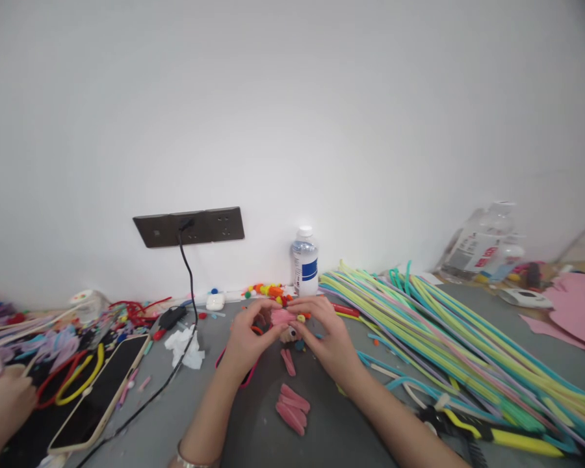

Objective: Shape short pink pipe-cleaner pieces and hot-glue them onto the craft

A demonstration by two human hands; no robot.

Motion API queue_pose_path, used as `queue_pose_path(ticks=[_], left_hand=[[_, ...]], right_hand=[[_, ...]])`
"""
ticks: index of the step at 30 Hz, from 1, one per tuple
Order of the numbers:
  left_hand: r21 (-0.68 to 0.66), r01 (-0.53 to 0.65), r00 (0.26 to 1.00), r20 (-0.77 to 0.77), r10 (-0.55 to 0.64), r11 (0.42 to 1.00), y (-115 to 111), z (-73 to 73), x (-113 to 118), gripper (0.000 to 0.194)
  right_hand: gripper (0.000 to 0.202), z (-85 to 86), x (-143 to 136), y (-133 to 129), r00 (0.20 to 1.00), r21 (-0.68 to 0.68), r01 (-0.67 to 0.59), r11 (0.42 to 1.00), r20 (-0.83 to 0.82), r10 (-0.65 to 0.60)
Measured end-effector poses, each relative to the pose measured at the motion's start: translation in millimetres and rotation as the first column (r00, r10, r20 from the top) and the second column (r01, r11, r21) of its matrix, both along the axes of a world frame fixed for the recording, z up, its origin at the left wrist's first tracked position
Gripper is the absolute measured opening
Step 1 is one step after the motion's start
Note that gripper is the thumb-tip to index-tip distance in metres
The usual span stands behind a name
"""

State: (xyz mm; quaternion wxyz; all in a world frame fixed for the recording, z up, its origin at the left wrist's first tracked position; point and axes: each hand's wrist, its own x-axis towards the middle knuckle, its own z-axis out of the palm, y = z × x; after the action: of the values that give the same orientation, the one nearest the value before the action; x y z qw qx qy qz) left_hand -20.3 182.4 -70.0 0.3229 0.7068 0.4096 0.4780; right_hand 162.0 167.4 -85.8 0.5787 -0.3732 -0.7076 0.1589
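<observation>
Near the middle of the grey table, my left hand (250, 339) and my right hand (330, 338) come together around a small pink fuzzy piece (281, 317). The fingers of both hands pinch it from either side. Just below the hands lies a folded pink strip (288, 362). Several more pink strips (292, 408) rest closer to the front. A small round item with a dark centre (291, 332) shows beneath the fingers.
A labelled bottle (305, 263) stands by the wall. Long coloured pipe cleaners (448, 338) spread to the right, with yellow-handled pliers (517, 439) in front. A phone (102, 393), a black cable (168, 380) and white tissue (185, 348) lie left. Another person's hand (7, 396) is at the far left.
</observation>
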Motion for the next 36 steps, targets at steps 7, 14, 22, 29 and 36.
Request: queue_pose_path(ticks=[7,14,22,29,36], left_hand=[[-0.007,0.029,0.998,0.059,-0.029,1.0,0.7,-0.5,-1.0,0.014],[0.025,0.064,0.997,0.048,-0.065,0.998,4.1,-2.7,-2.6,0.011],[0.173,-0.027,0.999,0.051,0.019,0.985,3.4,0.6,-2.9,0.037],[0.2,-0.027,1.0,0.007,0.026,0.979,1.7,3.0,-2.0,0.018],[0.268,-0.04,0.999,-0.017,0.046,0.963,0.6,1.1,-0.6,0.011]], right_hand=[[0.011,-1.2,0.5,0.5,0.997,0.001,-0.006,1.0,0.076,0.006],[0.011,-0.6,-1.1,-0.4,0.994,0.002,-0.007,1.0,0.106,0.007],[0.01,1.3,-1.2,-1.4,0.999,-0.024,0.006,1.0,0.053,-0.005],[0.008,2.7,-1.3,-0.3,0.999,-0.05,-0.006,0.999,-0.033,0.004],[0.01,1.6,-0.5,-1.0,1.0,-0.046,-0.002,0.999,-0.002,0.002]])
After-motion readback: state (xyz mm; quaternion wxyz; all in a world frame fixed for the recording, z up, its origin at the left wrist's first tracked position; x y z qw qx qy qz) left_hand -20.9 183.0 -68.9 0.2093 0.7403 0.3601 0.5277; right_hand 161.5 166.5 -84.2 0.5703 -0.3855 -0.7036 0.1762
